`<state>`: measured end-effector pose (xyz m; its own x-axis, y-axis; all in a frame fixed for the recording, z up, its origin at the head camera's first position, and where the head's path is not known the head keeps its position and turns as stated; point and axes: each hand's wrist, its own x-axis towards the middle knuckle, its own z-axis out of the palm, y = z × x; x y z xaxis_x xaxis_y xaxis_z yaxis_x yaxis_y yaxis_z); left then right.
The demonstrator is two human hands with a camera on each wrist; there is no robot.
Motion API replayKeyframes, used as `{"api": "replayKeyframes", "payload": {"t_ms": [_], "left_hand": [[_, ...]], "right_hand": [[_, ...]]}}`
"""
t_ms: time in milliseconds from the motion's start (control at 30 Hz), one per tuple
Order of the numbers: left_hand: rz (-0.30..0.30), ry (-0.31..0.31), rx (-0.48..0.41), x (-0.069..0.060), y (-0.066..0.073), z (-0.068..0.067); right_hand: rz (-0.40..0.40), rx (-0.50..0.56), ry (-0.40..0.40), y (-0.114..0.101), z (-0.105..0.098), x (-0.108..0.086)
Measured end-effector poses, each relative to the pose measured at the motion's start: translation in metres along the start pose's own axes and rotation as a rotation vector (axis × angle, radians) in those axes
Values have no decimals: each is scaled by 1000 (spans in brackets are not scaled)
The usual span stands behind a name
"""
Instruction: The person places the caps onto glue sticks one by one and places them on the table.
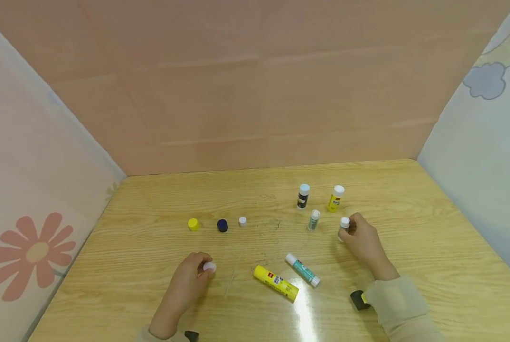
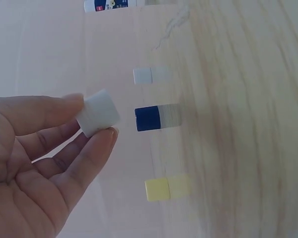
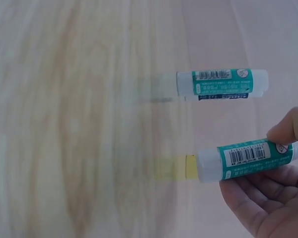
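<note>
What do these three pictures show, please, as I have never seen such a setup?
No machine here: a person's bare left hand and right hand do the work. The wide picture comes from a camera worn on the head, looking down at the wooden table; the close-ups come from a camera on each wrist, watching that hand. Left of centre are a yellow cap, a dark blue cap and a white cap. Further right, a dark-labelled glue stick, a yellow glue stick and a teal glue stick stand upright. Nearer the person lie a long yellow glue stick and a second teal glue stick. The left hand pinches a second white cap; the right hand grips a third teal glue stick.
</note>
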<state>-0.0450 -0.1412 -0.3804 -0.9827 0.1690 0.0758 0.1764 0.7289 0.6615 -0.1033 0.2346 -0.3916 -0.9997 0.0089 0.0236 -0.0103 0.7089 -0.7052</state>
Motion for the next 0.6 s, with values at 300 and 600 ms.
{"api": "replayKeyframes", "payload": {"t_ms": [300,600], "left_hand": [[-36,13,-64,-1,2,1],[-44,31,-131,-1,8,0]], "right_hand": [[-31,43,-6,-14,1,-9],[-93,20,23,-27,2,-16]]}}
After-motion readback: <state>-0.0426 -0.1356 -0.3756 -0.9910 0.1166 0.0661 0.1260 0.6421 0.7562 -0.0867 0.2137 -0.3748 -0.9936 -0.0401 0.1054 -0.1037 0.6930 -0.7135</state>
